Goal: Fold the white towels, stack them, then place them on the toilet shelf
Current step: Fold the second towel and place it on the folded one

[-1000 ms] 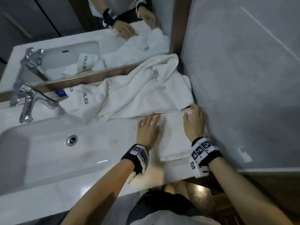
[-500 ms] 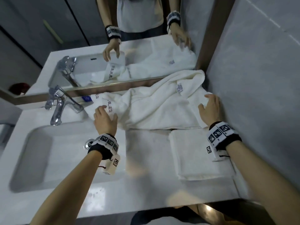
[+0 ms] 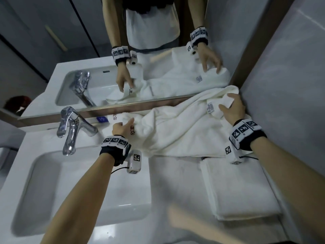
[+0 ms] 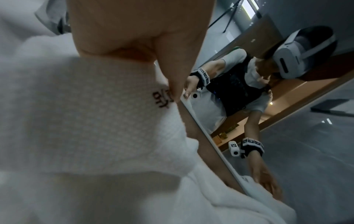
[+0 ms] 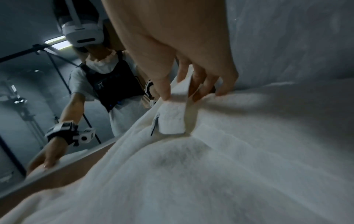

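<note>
My left hand (image 3: 121,127): arm reaching forward over the basin (image 3: 52,187), fingers curled round the left end of the unfolded towel (image 3: 168,131), thumb pressing the cloth beside dark embroidered characters (image 4: 161,98). My right hand (image 3: 233,110): arm stretched along the grey wall (image 3: 290,85), fingers (image 5: 203,84) and thumb pinching a bunched corner of the same towel next to its sewn label (image 3: 210,108), in the corner where mirror and wall meet. Unfolded towel: white, crumpled, lying across the back of the white surface (image 3: 167,182) against the lower frame of the mirror (image 3: 140,50), spanning between my two hands. Folded towel (image 3: 239,189): white, flat rectangle on the surface near the wall, just below my right wrist, its far edge touching or slightly under the near hem of the unfolded towel; I cannot tell which. Wristbands (image 3: 115,143) with black and white square markers on both wrists, each carrying a small white camera block. Chrome tap (image 3: 70,127): left of my left hand, spout over the basin, well apart from the towels. Small blue item (image 3: 102,119): at the mirror's base between tap and towel, partly hidden by the towel's end. Mirror: reflects both hands, the tap and the towel.
</note>
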A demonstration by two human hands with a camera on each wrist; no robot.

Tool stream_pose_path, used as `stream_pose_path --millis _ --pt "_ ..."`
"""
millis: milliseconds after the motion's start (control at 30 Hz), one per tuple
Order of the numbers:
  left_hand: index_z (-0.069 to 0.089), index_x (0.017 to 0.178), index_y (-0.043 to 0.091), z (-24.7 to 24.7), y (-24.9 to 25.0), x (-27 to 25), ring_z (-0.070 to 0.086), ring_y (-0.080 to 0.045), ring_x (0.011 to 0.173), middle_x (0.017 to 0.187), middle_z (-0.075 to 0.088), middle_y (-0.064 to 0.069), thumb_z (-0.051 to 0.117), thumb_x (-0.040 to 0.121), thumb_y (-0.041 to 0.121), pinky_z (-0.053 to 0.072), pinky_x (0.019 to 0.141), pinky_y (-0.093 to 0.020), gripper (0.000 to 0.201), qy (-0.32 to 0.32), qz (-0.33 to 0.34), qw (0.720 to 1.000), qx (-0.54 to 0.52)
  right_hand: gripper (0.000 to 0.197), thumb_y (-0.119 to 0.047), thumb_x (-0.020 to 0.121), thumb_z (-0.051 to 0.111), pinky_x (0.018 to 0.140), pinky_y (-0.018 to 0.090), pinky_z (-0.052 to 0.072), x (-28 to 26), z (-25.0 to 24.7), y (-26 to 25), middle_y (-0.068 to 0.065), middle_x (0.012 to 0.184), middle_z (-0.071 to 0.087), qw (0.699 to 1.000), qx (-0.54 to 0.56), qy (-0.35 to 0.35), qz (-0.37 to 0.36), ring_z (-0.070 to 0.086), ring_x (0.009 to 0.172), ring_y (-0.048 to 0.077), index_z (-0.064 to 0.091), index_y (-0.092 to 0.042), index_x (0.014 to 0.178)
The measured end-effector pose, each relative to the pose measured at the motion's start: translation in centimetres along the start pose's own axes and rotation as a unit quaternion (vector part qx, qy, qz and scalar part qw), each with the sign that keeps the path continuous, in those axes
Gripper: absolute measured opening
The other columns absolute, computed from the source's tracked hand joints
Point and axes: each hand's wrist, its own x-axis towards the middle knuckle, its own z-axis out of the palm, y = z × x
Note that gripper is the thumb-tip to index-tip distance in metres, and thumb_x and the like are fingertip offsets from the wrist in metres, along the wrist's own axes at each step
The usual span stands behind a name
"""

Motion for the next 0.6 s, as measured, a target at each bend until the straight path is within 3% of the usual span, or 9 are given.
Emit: stream_pose_path --millis 67,133,200,300,400,467,533,600 --pt "0.060 0.088 0.003 -0.3 0.1 0.4 0.057 -0.028 0.095 0.096 0.059 -0.016 0.062 0.086 0.036 0.040 0.080 -0.031 0.033 -0.015 -0.001 1.000 -0.009 0.039 -0.001 0.086 0.056 0.100 0.037 0.042 0.0 0.0 -0.3 0.017 0.134 0.053 1.000 -0.004 -0.027 -0.010 0.048 0.124 0.034 0.055 -0.008 0.125" --pt "0.058 0.108 -0.002 -0.5 -0.1 0.4 0.056 -0.030 0.105 0.105 0.059 -0.018 0.058 0.088 0.026 0.043 0.087 -0.033 0.034 -0.023 0.009 0.999 -0.022 0.033 0.001 0.087 0.048 0.091 0.036 0.047 -0.2 -0.1 -0.5 0.016 0.129 0.057 1.000 -0.003 -0.030 -0.010 0.053 0.118 0.034 0.061 -0.008 0.116" --pt "0.052 0.114 -0.003 -0.5 -0.3 0.2 0.054 -0.028 0.108 0.106 0.058 -0.017 0.051 0.091 0.018 0.045 0.088 -0.037 0.031 -0.032 0.044 0.998 -0.041 0.030 -0.002 0.089 0.043 0.084 0.038 0.050 -0.7 -0.2 -0.8 0.017 0.125 0.058 1.000 0.020 -0.017 -0.002 0.056 0.111 0.034 0.063 -0.009 0.110" --pt "0.051 0.108 0.010 -0.6 -1.1 -1.0 0.048 -0.021 0.099 0.098 0.050 -0.007 0.047 0.091 0.012 0.043 0.084 -0.035 0.017 -0.051 0.075 0.989 -0.119 0.032 -0.001 0.088 0.038 0.094 0.046 0.048 -1.7 -0.2 -0.8 0.017 0.126 0.056 0.998 0.053 -0.017 -0.005 0.054 0.113 0.033 0.064 -0.009 0.104" --pt "0.051 0.086 0.010 -0.6 -1.4 -3.1 0.050 -0.021 0.087 0.087 0.051 -0.010 0.050 0.082 0.012 0.043 0.077 -0.037 0.004 -0.044 0.114 0.978 -0.169 0.033 0.003 0.087 0.036 0.099 0.032 0.043 -3.2 -0.3 -1.1 0.014 0.127 0.056 0.995 0.093 -0.015 -0.035 0.053 0.115 0.026 0.066 -0.010 0.095" --pt "0.055 0.079 0.012 -0.6 -1.2 -4.9 0.053 -0.022 0.083 0.083 0.055 -0.011 0.052 0.071 0.011 0.045 0.075 -0.038 0.008 -0.060 0.122 0.962 -0.236 0.033 0.000 0.088 0.038 0.093 0.026 0.044 -4.2 -0.7 -1.7 0.015 0.124 0.058 0.991 0.120 -0.025 -0.051 0.054 0.106 0.020 0.068 -0.014 0.093" --pt "0.053 0.072 0.015 -0.5 -0.9 -6.6 0.052 -0.023 0.077 0.075 0.054 -0.006 0.052 0.061 0.006 0.043 0.070 -0.035 0.013 -0.071 0.119 0.947 -0.290 0.027 -0.006 0.089 0.046 0.088 0.022 0.045 -5.1 -1.3 -2.3 0.012 0.121 0.061 0.987 0.144 -0.037 -0.064 0.055 0.099 0.014 0.070 -0.017 0.096" --pt "0.051 0.069 0.014 -0.3 -0.6 -8.3 0.050 -0.023 0.070 0.070 0.052 -0.005 0.051 0.056 0.002 0.043 0.065 -0.032 0.017 -0.085 0.114 0.939 -0.315 0.020 -0.012 0.087 0.058 0.092 0.019 0.044 -5.8 -2.1 -2.8 0.006 0.118 0.065 0.983 0.162 -0.050 -0.077 0.056 0.100 0.007 0.071 -0.017 0.101"
